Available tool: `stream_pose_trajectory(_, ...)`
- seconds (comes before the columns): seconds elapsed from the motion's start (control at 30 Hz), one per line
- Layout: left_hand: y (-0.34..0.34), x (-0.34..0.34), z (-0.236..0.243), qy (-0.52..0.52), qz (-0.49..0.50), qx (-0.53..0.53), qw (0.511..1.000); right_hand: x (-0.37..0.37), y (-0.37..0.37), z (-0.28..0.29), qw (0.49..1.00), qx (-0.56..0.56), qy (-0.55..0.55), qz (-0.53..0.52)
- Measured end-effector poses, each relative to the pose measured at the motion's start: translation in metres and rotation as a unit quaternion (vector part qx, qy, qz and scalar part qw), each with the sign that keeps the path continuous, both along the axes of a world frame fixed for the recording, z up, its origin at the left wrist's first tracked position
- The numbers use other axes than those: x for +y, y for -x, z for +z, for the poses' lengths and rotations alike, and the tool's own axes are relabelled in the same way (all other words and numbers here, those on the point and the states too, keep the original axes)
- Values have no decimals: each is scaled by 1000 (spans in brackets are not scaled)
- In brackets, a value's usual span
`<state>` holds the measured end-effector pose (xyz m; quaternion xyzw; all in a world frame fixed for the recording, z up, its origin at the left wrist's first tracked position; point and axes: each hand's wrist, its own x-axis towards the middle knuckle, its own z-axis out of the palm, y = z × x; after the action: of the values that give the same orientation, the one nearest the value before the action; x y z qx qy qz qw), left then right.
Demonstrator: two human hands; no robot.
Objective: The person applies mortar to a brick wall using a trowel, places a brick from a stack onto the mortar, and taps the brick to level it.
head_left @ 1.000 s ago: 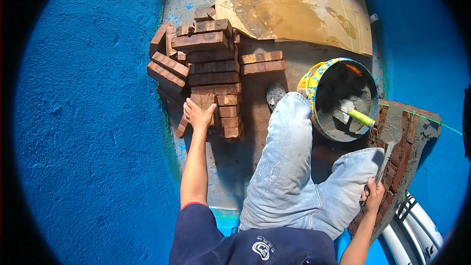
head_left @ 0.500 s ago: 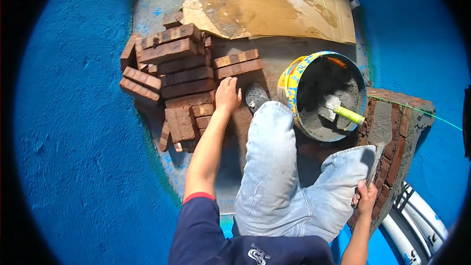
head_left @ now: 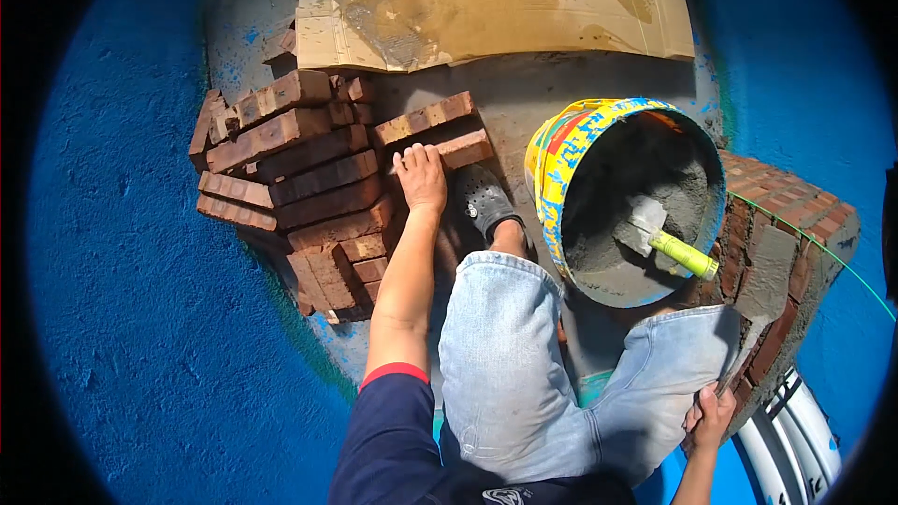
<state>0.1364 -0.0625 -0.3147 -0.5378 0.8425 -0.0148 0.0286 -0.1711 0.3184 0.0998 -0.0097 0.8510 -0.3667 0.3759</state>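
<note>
- Head view, left hand [head_left: 421, 178]: back of hand uppermost, fingers bent and slightly parted at the left end of the near brick [head_left: 465, 148]; whether they have closed on it, cannot tell.
- Near brick: reddish, on the floor side of the stack, just beyond the dark clog [head_left: 484, 201]; a second, far brick [head_left: 426, 119] lies roughly parallel behind it, a dark gap between.
- Right hand [head_left: 709, 414]: fingers curled closed around the handle of a trowel [head_left: 769, 281]; its grey blade points away from the person, over the mortared brickwork [head_left: 795, 192].
- Brick stack [head_left: 327, 178]: red-brown, layered, left of the left forearm, near the blue wall [head_left: 140, 224].
- Bucket [head_left: 550, 168]: yellow and blue outside, tilted, grey mortar [head_left: 599, 266] inside; a scoop with lime-green handle [head_left: 685, 254] rests in it.
- Cardboard sheet [head_left: 524, 0]: brown, wet-stained, at the top.
- Green string [head_left: 812, 238]: stretched across the brickwork.
- White tubes [head_left: 803, 440]: lower right.
</note>
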Motion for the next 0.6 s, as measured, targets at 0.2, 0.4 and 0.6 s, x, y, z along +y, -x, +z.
stream_pose_trajectory(0.2, -6, 5, 2, -22, -16, 10, 1000, 5, 5, -2, 1000, -8, 5, 3)
stream_pose_trajectory(0.4, -14, -14, 16, 54, -39, 59, 996, 15, 3, -4, 1000, -16, 17, 7)
stream_pose_trajectory(0.6, 6, -42, 35, -13, -117, 179, 977, 19, 8, -6, 1000, 4, 11, 26)
